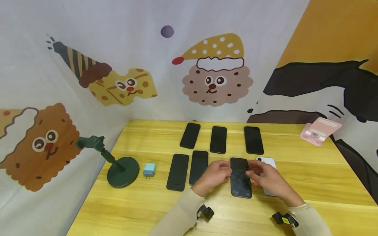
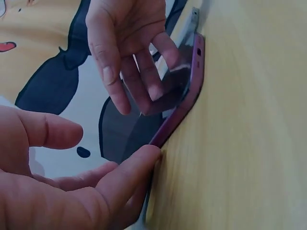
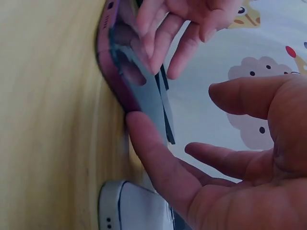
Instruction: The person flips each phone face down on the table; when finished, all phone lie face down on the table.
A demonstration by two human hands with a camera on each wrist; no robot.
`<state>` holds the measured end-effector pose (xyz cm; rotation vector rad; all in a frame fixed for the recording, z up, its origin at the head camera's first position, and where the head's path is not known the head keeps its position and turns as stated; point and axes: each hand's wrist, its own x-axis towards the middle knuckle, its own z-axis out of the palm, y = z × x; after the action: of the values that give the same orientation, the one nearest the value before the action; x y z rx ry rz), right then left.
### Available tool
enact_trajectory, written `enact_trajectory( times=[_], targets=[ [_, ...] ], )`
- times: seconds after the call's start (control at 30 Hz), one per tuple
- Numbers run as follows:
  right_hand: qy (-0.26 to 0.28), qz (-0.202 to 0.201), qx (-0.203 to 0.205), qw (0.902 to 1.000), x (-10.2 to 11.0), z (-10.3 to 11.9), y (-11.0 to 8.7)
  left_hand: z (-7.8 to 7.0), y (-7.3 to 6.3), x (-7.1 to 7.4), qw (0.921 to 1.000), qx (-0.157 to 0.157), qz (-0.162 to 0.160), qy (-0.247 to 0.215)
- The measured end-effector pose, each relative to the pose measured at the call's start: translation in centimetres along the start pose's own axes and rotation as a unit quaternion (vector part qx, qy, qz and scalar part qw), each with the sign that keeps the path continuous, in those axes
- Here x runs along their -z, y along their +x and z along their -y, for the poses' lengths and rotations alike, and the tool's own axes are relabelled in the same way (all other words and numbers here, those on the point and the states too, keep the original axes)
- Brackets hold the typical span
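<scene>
A dark-screened phone (image 1: 240, 183) with a purple-red frame (image 3: 117, 79) lies screen up on the table between my hands. At its left edge is my left hand (image 1: 215, 174), the index fingertip touching the side and the thumb held apart. My right hand (image 1: 270, 180) touches the opposite edge with an index fingertip, its thumb raised off the phone. Partly under the right hand in the head view is a white phone (image 1: 268, 160), back up with its camera showing. Just left of my left hand lies another dark phone (image 1: 199, 165).
Beyond the hands lie three dark phones, left (image 1: 190, 135), middle (image 1: 218, 140) and right (image 1: 253, 140). One more phone (image 1: 178, 172) is at left, beside a blue charger plug (image 1: 149, 169) and a green stand (image 1: 125, 173). A pink stand (image 1: 320, 131) is at the back right.
</scene>
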<state>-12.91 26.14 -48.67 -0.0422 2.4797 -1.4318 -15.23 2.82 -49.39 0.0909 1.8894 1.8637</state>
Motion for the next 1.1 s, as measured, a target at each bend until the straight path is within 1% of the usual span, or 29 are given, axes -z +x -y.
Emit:
enact_trajectory(
  times=[0.1, 0.17, 0.33, 0.47, 0.53, 0.63, 0.77, 0.83, 1.03, 1.1],
  targets=[
    [0.032, 0.008, -0.003, 0.9995, 0.0, -0.2, 0.0, 0.0, 0.0, -0.1, 0.9995, 0.016, 0.002, -0.028],
    [0.042, 0.01, 0.003, 0.9991, 0.0, -0.1, 0.2, -0.1, 0.1, -0.1, 0.9992, 0.018, -0.003, -0.034],
    [0.034, 0.01, 0.01, 0.9993, 0.1, 0.0, 0.5, 0.1, 0.4, -0.2, 0.9977, 0.025, -0.006, -0.062],
    [0.023, 0.003, 0.013, 0.9996, -0.1, 0.1, 0.6, 0.3, 0.4, -0.2, 0.9966, 0.022, -0.005, -0.079],
    [0.02, 0.0, 0.018, 0.9996, -0.1, 0.2, 0.7, 0.4, 0.4, -0.2, 0.9963, 0.018, -0.005, -0.083],
    [0.022, -0.001, 0.022, 0.9995, -0.3, 0.2, 0.7, 0.3, 0.4, -0.1, 0.9958, 0.021, -0.013, -0.088],
    [0.041, 0.003, 0.029, 0.9988, -0.6, 0.1, 0.7, 0.4, 0.3, 0.0, 0.9958, 0.025, -0.025, -0.085],
    [0.048, 0.004, 0.03, 0.9984, -0.8, 0.0, 0.7, 0.5, 0.2, 0.1, 0.9958, 0.022, -0.03, -0.084],
    [0.044, 0.011, 0.023, 0.9987, -1.0, 0.2, 0.9, 0.3, 0.5, 0.4, 0.995, 0.009, -0.029, -0.095],
    [0.044, 0.016, 0.021, 0.9987, -1.1, 0.4, 0.9, 0.2, 0.6, 0.5, 0.9945, 0.01, -0.027, -0.101]
  ],
)
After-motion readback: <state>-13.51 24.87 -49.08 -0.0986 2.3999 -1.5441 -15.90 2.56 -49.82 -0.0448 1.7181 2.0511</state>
